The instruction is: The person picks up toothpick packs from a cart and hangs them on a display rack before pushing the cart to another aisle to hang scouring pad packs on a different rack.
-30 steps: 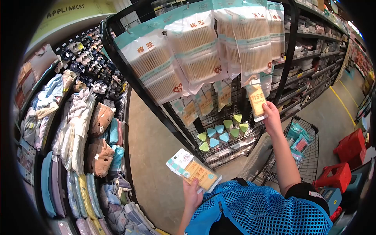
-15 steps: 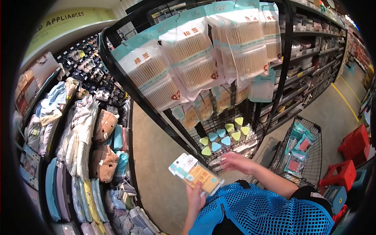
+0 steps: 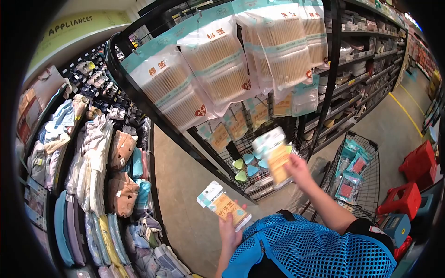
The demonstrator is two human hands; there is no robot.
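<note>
My left hand [image 3: 228, 230] is closed on a pack of toothpicks [image 3: 225, 207], a white and teal header card above a yellow label, held low in front of my body. Farther right, my right hand [image 3: 299, 172] grips a second pack of toothpicks [image 3: 277, 160], blurred by motion. It is raised in front of the wire rack [image 3: 252, 103], covering part of the tubs with green and blue triangular lids [image 3: 251, 170]. Similar toothpick packs [image 3: 237, 125] hang on hooks under large bags of cotton swabs [image 3: 218, 55].
A wire shopping cart [image 3: 371, 178] with several teal packs stands at right, beside red stools [image 3: 403, 201]. Shelves of folded textiles and clothing [image 3: 95, 162] line the left. More stocked shelves [image 3: 366, 69] run along the back right.
My right hand was without a pack near the left one; now it holds a toothpick pack and has moved up toward the rack. My left hand still holds a pack, with the view shifted slightly.
</note>
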